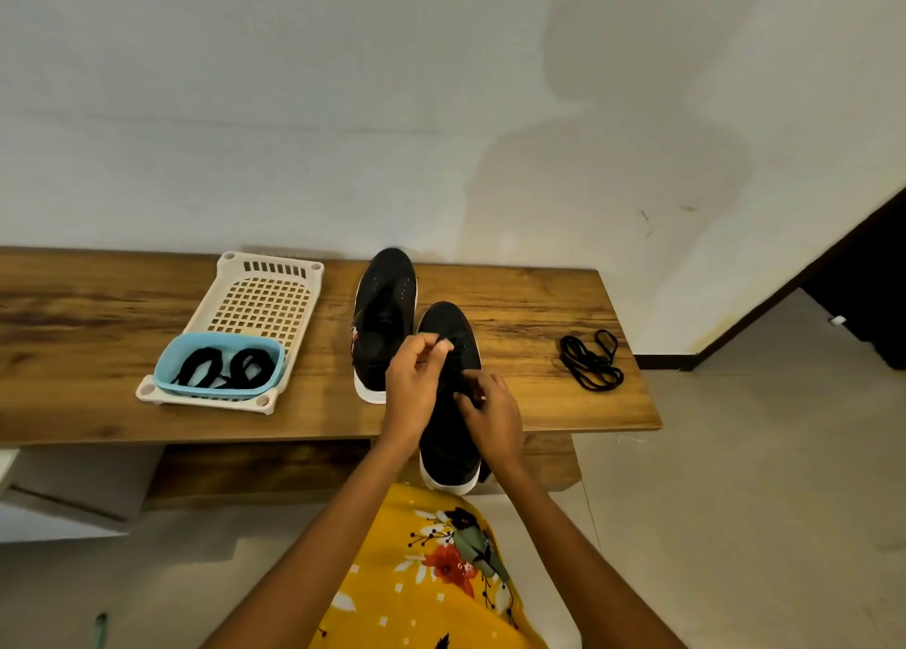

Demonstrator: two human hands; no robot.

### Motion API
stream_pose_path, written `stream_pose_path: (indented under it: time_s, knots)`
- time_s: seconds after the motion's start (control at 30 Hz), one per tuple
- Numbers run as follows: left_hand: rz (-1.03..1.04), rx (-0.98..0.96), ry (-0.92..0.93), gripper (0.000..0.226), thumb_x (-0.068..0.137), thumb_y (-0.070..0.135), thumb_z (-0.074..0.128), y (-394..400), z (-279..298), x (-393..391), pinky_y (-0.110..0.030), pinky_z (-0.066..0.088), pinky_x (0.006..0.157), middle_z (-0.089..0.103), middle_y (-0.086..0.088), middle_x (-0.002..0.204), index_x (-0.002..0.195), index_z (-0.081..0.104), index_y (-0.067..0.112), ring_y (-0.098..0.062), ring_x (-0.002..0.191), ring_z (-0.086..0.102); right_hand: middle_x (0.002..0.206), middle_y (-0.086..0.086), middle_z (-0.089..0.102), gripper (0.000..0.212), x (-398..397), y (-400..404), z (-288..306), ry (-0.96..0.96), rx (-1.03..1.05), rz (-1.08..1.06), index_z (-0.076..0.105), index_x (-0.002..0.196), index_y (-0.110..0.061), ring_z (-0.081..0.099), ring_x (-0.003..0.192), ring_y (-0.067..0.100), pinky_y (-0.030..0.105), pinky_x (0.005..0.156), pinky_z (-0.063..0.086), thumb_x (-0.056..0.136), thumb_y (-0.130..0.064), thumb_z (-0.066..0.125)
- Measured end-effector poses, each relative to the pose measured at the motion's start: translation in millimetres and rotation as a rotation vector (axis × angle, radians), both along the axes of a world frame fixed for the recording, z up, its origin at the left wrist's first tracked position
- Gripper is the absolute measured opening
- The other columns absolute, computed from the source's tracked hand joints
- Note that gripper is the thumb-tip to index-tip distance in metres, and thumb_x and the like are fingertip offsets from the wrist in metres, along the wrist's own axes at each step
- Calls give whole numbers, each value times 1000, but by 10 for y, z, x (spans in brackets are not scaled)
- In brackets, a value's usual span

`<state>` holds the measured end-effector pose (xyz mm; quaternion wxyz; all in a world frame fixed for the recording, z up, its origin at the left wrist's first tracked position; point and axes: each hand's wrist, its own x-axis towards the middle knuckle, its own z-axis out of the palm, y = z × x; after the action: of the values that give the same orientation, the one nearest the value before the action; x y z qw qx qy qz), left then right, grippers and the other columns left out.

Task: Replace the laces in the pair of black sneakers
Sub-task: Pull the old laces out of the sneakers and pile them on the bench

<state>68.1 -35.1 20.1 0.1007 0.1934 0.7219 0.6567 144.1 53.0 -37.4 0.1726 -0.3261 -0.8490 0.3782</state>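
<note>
The near sneaker [448,433] overhangs the tabletop [529,305] edge. Its lace is pinched by the left grip [414,379] and right grip [490,415] (lace barely visible). A hard tug could drag it off.

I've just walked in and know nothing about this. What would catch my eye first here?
Two bare hands, the left hand and the right hand, work at the lacing of the nearer black sneaker, whose heel juts past the front edge of the wooden bench. The other sneaker stands just left of it. A blue tub of black laces sits in a white basket at left; a loose black lace lies at right.
</note>
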Motion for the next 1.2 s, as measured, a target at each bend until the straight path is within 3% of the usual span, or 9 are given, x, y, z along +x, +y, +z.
stream_pose_path:
  time_s: [0.2,0.37,0.5,0.6,0.7,0.87,1.0,1.07,1.2]
  knots:
    - [45,356,-410,15,94,17,52,-37,436,-135,-24,58,67,65,-1,84,95,66,17,-10,77,63,107,-7,59,25,3,-47,32,49,7,-26,63,115,-24,56,95,7,25,75,49,91,-30,60]
    - [209,483,-354,16,96,21,50,-194,628,-199,-18,40,42,59,9,66,95,66,21,-4,43,44,88,-8,69,16,-69,56,188,32,-92,-101,72,94,-21,63,81,5,25,69,51,89,-33,64]
    - [121,257,-408,15,94,19,54,-170,436,-218,-19,46,40,59,1,76,103,65,16,-5,42,48,67,0,56,26,-117,134,400,-14,-525,-67,58,71,-17,56,68,16,29,61,42,92,-31,58]
    - [23,-56,-358,34,93,9,55,-117,128,-144,-21,55,56,62,-6,102,127,54,7,-6,62,59,75,0,57,26,-204,191,727,8,-703,-103,58,77,-15,53,75,15,29,71,45,96,-30,50]
    - [72,-217,-185,57,88,1,59,-115,-25,-48,-21,51,77,37,-3,134,139,36,11,-7,86,57,80,2,62,24,-240,323,1089,179,-842,-113,59,87,-12,58,79,16,32,82,50,99,-30,47]
    - [26,-295,107,21,88,2,60,-129,-246,52,-8,46,70,44,-3,115,107,55,9,-16,96,60,74,2,59,20,-231,577,1312,409,-958,-139,59,94,-11,57,67,15,31,70,51,100,-25,46]
    - [-175,-577,284,23,89,21,61,-98,-420,-41,-22,44,86,51,-1,113,113,61,17,-16,110,51,71,0,60,21,-204,703,1228,656,-1039,-191,58,108,-11,57,61,12,26,61,50,97,-27,50]
    - [-174,-632,340,34,88,30,62,-39,-375,-72,-23,43,85,50,0,117,118,55,18,-15,112,48,75,1,63,23,-209,710,1093,522,-935,-197,57,109,-12,60,63,13,30,66,52,98,-31,49]
    - [-247,-732,388,45,86,37,64,81,-286,-209,-32,46,88,55,4,116,126,51,23,-14,107,55,87,12,64,36,-208,634,663,-64,-622,-111,61,108,2,59,77,17,33,76,48,100,-30,45]
